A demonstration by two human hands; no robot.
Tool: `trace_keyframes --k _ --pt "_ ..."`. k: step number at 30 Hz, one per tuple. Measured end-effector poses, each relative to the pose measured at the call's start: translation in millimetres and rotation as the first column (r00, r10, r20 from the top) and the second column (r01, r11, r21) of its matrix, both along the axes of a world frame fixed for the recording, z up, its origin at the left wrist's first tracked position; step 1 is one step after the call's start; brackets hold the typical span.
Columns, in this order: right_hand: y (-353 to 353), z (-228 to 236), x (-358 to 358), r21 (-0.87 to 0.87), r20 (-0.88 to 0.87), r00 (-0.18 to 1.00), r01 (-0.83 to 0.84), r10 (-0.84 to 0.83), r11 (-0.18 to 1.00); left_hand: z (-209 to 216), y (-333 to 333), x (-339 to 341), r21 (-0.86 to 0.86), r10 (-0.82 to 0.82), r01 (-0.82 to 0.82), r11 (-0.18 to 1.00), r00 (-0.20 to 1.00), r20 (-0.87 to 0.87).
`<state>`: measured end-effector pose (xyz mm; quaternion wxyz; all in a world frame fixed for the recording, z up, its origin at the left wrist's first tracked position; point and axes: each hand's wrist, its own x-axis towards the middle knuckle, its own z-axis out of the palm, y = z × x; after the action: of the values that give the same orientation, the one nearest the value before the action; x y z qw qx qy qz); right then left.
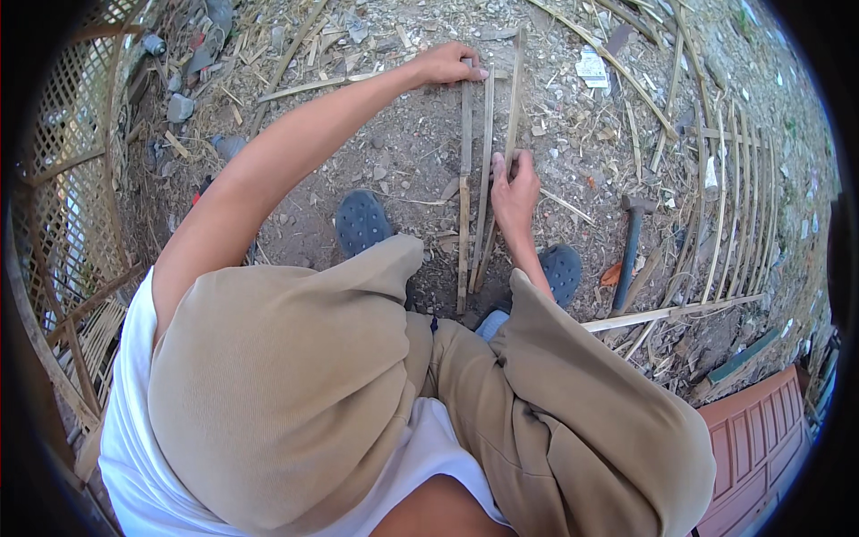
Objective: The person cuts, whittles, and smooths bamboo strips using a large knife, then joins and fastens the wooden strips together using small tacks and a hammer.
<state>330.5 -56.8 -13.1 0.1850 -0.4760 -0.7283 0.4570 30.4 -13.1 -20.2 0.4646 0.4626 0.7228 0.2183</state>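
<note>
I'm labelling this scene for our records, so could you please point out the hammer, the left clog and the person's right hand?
Hammer (630,254): head view, on its handle.
Left clog (362,221): head view, on its upper.
Right hand (515,194): head view, on its back.

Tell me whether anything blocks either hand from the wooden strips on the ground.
Nothing visible does: the left hand touches the left strip at its far end, and the right hand holds the right strip partway along. The hammer lies off to the right, clear of both.
</note>
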Motion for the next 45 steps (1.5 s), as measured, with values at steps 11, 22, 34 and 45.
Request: trace_keyframes --k 11,22,34,45 --pt "-2 18 -3 -0.223 -0.17 0.976 0.093 -0.133 0.97 10 4 -3 -0.052 -0.002 0.004 0.999 0.999 0.048" --pt "-6 19 1 -0.143 -0.227 0.972 0.022 -0.054 0.99 -4 27 -5 0.209 -0.128 0.148 0.967 0.986 -0.107" --pt "9 37 19 -0.521 -0.347 0.884 0.097 -0.314 0.848 -38 41 -17 0.318 0.009 -0.047 0.947 0.993 0.119" --pt "15 40 55 -0.621 -0.561 0.677 0.036 -0.476 0.783 31 -27 47 0.258 0.012 -0.052 0.965 0.988 0.155"
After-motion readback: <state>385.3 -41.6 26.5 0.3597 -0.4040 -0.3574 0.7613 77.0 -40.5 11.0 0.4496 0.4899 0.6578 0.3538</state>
